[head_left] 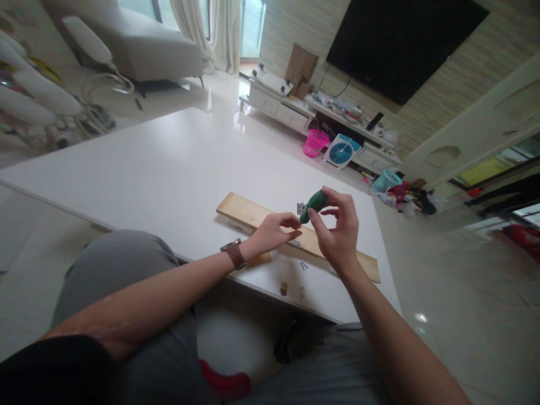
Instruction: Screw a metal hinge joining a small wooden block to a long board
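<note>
Tool: I see a stubby green-handled tool (315,202) held in the air just above the far edge of the wooden board (248,215), tilted, with its upper end away from me.
Handling: I judge it light and stiff. The rounded green grip looks a little rubbery, so it should not slip. The thick middle of the grip is the place to hold it.
Right hand: my right hand (340,239) grasps the tool. The thumb is under the grip, the fingers (334,194) curl over its top, and the lower fingers are loosely spread.
Left hand: my left hand (273,232) is over the board at the tool's lower end. Its fingers (294,220) are pinched nearly closed there. I cannot tell whether something small sits between them.
Metal piece: a small hinge-like metal piece (301,208) shows just beside the tool, at the board's far edge. I cannot tell whether it touches either hand.
Board: it lies flat and slantwise on the white desk (169,169), near the desk's front edge.
Screws: a few small screws (303,265) lie on the desk just in front of the board.
Watch: a brown-strapped watch (234,253) is on my left wrist, in front of the board.
</note>
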`<action>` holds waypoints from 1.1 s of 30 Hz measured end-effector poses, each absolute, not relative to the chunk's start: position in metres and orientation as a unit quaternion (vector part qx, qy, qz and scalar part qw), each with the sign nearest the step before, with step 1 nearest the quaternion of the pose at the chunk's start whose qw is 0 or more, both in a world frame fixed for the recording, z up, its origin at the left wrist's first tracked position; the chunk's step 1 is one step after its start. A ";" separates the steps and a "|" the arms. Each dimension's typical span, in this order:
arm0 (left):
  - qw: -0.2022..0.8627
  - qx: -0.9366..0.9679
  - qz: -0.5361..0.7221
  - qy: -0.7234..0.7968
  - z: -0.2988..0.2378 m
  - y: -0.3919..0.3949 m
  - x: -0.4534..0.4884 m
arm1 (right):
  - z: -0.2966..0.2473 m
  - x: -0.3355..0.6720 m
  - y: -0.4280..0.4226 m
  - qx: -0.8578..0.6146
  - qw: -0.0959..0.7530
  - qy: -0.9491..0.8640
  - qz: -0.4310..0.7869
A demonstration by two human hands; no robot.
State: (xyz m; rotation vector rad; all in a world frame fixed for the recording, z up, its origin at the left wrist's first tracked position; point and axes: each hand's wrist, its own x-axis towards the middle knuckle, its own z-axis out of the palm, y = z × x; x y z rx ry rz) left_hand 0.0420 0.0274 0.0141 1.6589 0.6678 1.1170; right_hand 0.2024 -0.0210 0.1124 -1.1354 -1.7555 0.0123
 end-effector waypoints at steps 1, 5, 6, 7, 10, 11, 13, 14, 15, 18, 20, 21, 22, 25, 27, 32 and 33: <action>0.499 0.673 0.477 0.266 0.018 0.027 0.045 | 0.113 0.202 -0.020 -0.473 0.502 -0.724 0.005; 0.491 0.661 0.511 0.247 0.041 0.027 0.054 | 0.116 0.198 -0.018 -0.474 0.512 -0.716 0.012; 0.484 0.663 0.513 0.252 0.047 0.028 0.055 | 0.117 0.198 -0.017 -0.473 0.512 -0.717 0.015; 0.473 0.667 0.512 0.262 0.053 0.029 0.057 | 0.117 0.198 -0.017 -0.471 0.512 -0.718 0.020; 0.425 0.671 0.529 0.299 0.067 0.033 0.057 | 0.117 0.198 -0.016 -0.471 0.512 -0.717 0.044; 0.411 0.676 0.528 0.310 0.071 0.035 0.057 | 0.117 0.199 -0.016 -0.472 0.514 -0.714 0.052; 0.397 0.694 0.504 0.326 0.079 0.039 0.054 | 0.115 0.199 -0.015 -0.477 0.527 -0.701 0.062; 0.398 0.709 0.481 0.327 0.083 0.041 0.052 | 0.114 0.199 -0.015 -0.480 0.533 -0.694 0.065; 0.402 0.722 0.460 0.325 0.086 0.043 0.049 | 0.113 0.199 -0.015 -0.482 0.539 -0.687 0.071; 0.417 0.727 0.440 0.322 0.094 0.049 0.045 | 0.110 0.200 -0.017 -0.488 0.545 -0.673 0.109; 0.443 0.712 0.439 0.323 0.097 0.054 0.045 | 0.107 0.201 -0.019 -0.500 0.548 -0.656 0.138; 0.462 0.705 0.434 0.317 0.097 0.056 0.046 | 0.104 0.203 -0.020 -0.509 0.553 -0.642 0.152; 0.481 0.702 0.429 0.303 0.097 0.058 0.047 | 0.101 0.205 -0.022 -0.519 0.561 -0.624 0.162; 0.523 0.701 0.418 0.246 0.092 0.061 0.049 | 0.083 0.211 -0.026 -0.549 0.579 -0.572 0.188; 0.525 0.700 0.429 0.225 0.087 0.062 0.049 | 0.066 0.212 -0.027 -0.578 0.568 -0.549 0.205; 0.507 0.690 0.460 0.236 0.078 0.058 0.045 | 0.028 0.203 -0.018 -0.584 0.521 -0.570 0.249; 0.511 0.687 0.459 0.236 0.077 0.057 0.044 | 0.024 0.201 -0.015 -0.582 0.510 -0.578 0.259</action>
